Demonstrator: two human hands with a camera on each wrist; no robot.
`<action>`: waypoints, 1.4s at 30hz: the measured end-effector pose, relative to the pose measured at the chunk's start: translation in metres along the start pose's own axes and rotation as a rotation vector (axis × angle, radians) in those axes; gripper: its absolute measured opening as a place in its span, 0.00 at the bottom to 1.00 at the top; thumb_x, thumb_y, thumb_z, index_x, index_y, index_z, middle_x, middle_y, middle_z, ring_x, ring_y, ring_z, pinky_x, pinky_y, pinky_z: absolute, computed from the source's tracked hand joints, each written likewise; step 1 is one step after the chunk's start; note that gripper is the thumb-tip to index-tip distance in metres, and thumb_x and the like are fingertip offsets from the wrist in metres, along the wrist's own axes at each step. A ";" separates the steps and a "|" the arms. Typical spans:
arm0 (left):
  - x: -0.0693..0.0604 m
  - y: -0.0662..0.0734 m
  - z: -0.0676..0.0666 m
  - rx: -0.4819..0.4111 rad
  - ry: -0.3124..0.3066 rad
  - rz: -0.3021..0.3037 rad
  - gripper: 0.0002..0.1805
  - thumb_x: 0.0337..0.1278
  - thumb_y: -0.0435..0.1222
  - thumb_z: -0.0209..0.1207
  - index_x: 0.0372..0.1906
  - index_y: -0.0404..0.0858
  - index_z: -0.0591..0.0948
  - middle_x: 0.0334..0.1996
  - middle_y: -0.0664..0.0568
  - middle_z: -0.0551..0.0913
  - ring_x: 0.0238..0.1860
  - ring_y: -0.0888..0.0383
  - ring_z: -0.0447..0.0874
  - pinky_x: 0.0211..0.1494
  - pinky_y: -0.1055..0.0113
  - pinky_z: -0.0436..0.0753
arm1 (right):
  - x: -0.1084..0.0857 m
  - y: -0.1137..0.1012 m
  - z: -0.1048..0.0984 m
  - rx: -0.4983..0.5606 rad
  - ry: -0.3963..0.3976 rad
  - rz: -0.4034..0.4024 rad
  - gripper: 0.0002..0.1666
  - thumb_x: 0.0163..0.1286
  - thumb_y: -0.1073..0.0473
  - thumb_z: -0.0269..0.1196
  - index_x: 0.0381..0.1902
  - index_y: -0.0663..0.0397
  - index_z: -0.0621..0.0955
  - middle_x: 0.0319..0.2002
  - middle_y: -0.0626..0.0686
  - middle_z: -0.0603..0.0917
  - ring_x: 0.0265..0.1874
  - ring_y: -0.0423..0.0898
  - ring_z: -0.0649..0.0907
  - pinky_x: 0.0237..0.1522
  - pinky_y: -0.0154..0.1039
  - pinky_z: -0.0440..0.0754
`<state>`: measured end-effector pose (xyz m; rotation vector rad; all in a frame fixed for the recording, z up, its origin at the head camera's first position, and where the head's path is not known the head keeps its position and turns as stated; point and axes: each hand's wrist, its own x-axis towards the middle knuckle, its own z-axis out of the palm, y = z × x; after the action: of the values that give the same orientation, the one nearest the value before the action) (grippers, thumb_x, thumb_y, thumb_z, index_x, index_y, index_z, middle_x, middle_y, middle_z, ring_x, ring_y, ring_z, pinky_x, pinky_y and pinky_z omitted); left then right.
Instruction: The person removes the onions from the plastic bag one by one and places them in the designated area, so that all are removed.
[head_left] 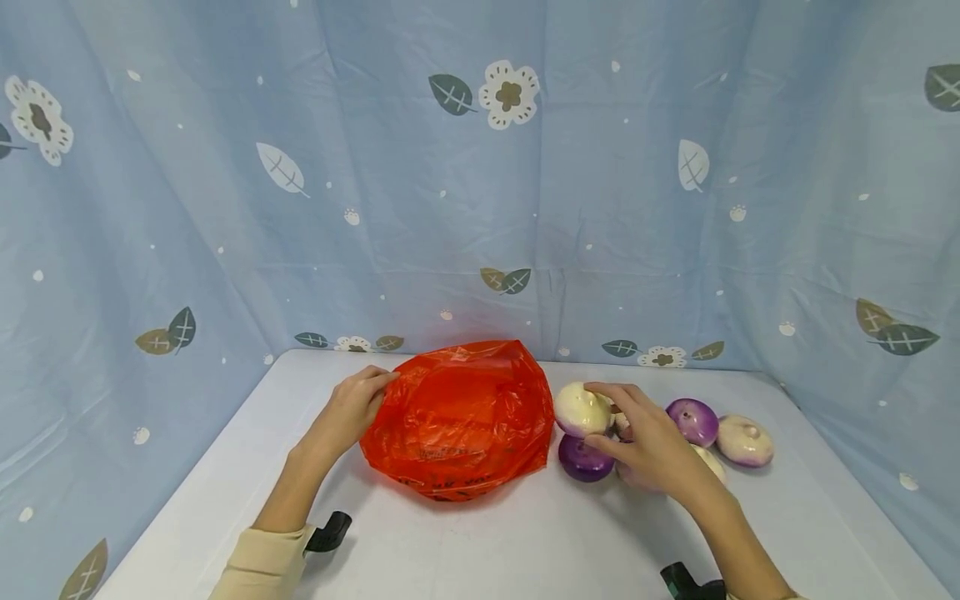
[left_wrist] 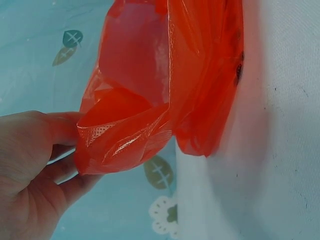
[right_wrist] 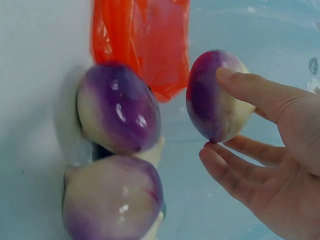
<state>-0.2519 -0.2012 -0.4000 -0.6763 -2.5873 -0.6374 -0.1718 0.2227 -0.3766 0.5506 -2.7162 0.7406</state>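
My left hand [head_left: 343,414] pinches the left edge of a red plastic bag [head_left: 457,412], whose mouth gapes in the left wrist view. Between the thumb and fingers of my right hand [head_left: 654,440] is a purple-and-white turnip [right_wrist: 204,102], raised beside the bag's right side. In the head view this held turnip overlaps a darker purple turnip [head_left: 585,460] below it. Several more turnips lie around and behind the right hand, among them a purple one [head_left: 692,422] and a pale one [head_left: 745,441]; the hand partly hides others.
A white table [head_left: 480,550] carries the bag and the turnips. Blue curtain [head_left: 420,208] with leaf and flower prints hangs behind the table and along its sides. A black wrist mount [head_left: 328,532] sits at the left sleeve, another [head_left: 690,583] at the right wrist.
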 end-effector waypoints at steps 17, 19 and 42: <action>0.001 -0.001 0.001 0.022 0.010 0.015 0.16 0.59 0.23 0.57 0.52 0.31 0.84 0.43 0.43 0.85 0.44 0.47 0.86 0.48 0.53 0.87 | -0.026 0.027 -0.020 0.005 0.121 -0.057 0.39 0.56 0.54 0.75 0.64 0.46 0.74 0.51 0.50 0.81 0.36 0.38 0.81 0.32 0.31 0.84; 0.001 -0.001 0.001 0.018 0.001 0.007 0.16 0.59 0.23 0.57 0.52 0.31 0.84 0.44 0.44 0.85 0.44 0.47 0.86 0.49 0.54 0.87 | -0.029 0.031 -0.022 -0.009 0.136 -0.067 0.39 0.55 0.55 0.75 0.64 0.46 0.74 0.50 0.50 0.82 0.37 0.37 0.80 0.32 0.30 0.84; 0.000 -0.001 0.002 0.015 0.025 0.029 0.16 0.58 0.22 0.58 0.51 0.30 0.84 0.43 0.43 0.85 0.42 0.48 0.86 0.46 0.55 0.88 | -0.074 0.075 -0.052 -0.059 0.119 0.055 0.42 0.54 0.53 0.75 0.66 0.43 0.72 0.50 0.48 0.78 0.41 0.19 0.76 0.30 0.31 0.86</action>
<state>-0.2528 -0.2008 -0.4022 -0.6960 -2.5520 -0.6127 -0.1301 0.3317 -0.3914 0.4058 -2.6427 0.6809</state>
